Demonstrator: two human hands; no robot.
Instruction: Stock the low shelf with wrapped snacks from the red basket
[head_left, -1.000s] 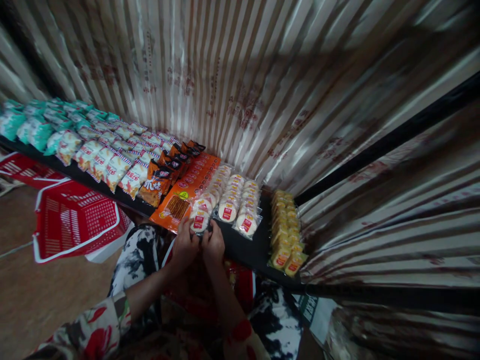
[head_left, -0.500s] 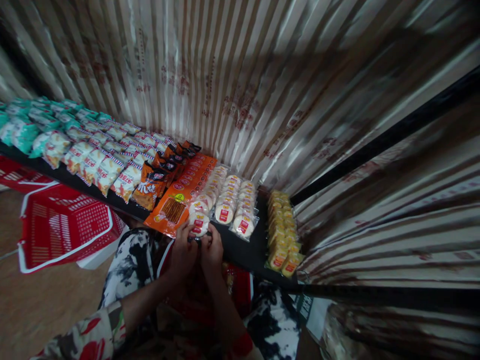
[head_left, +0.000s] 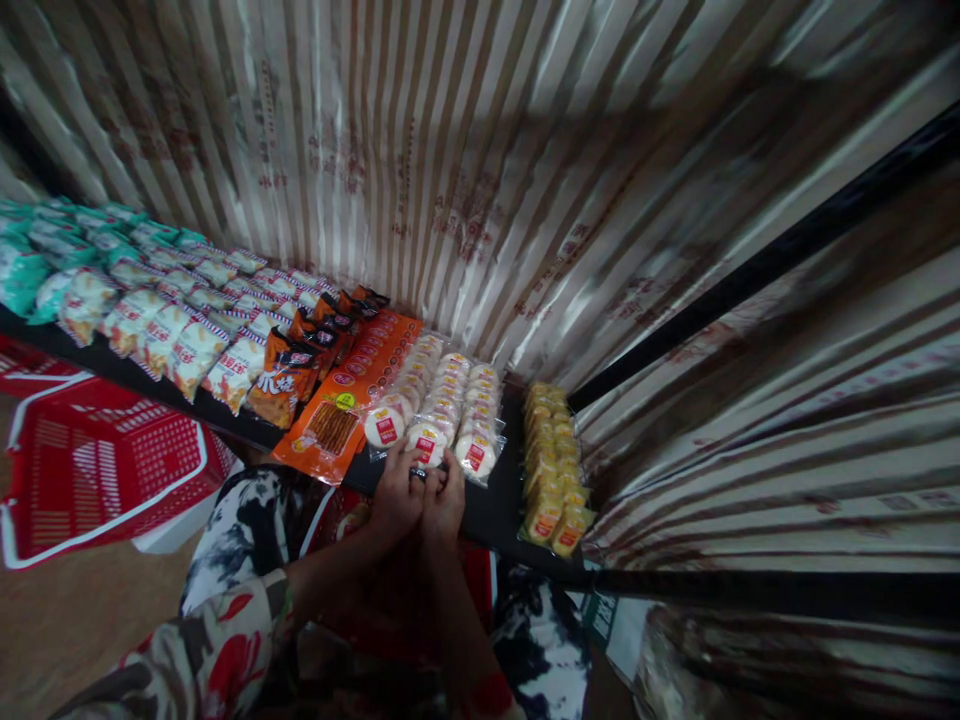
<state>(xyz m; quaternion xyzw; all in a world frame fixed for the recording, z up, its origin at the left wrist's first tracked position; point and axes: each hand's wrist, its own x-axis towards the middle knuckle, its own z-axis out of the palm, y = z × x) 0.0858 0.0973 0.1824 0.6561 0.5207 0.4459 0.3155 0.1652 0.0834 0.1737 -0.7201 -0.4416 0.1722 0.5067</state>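
Note:
Both my hands meet at the front end of the middle row of white round crackers in clear wrappers. My left hand [head_left: 400, 492] and my right hand [head_left: 444, 497] grip the near edge of one wrapped rice cracker [head_left: 427, 446] with a red label, one from each side. A dark ring sits on a left finger. Just left of it lies the front cracker of the left row [head_left: 385, 427], and to the right the front cracker of the right row [head_left: 476, 455]. An orange snack bag [head_left: 330, 425] lies flat beside the left row.
Yellow wrapped snacks [head_left: 553, 480] stand in rows at the right end of the black shelf [head_left: 495, 512]. White and teal snack bags [head_left: 172, 345] fill its left part. A red basket [head_left: 105, 460] is on the floor; another red basket [head_left: 480, 580] is between my knees. Striped sheeting [head_left: 450, 180] hangs behind.
Both hands have moved right from the front of the left cracker row to the front of the middle row. The left row's front cracker is now let go. The view has shifted slightly.

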